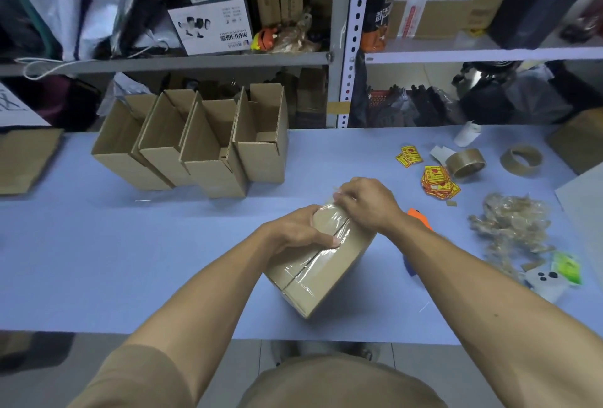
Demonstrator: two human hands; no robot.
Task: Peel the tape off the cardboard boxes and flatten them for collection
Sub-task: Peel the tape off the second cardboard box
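A small brown cardboard box [323, 272] lies tilted on the blue table [98, 261], with clear tape [328, 246] running along its top seam. My left hand [298, 233] grips the box's far left side, thumb pressed on the tape. My right hand [365, 200] pinches the tape's loose end at the box's far end. Four open boxes [195, 143] stand in a row at the back left.
To the right lie a pile of crumpled peeled tape [512, 225], two tape rolls [465, 163], yellow-red stickers [437, 181], a white phone [546, 283] and an orange tool [421, 217] behind my right wrist. Flat cardboard [26, 159] lies far left. Cluttered shelves stand behind.
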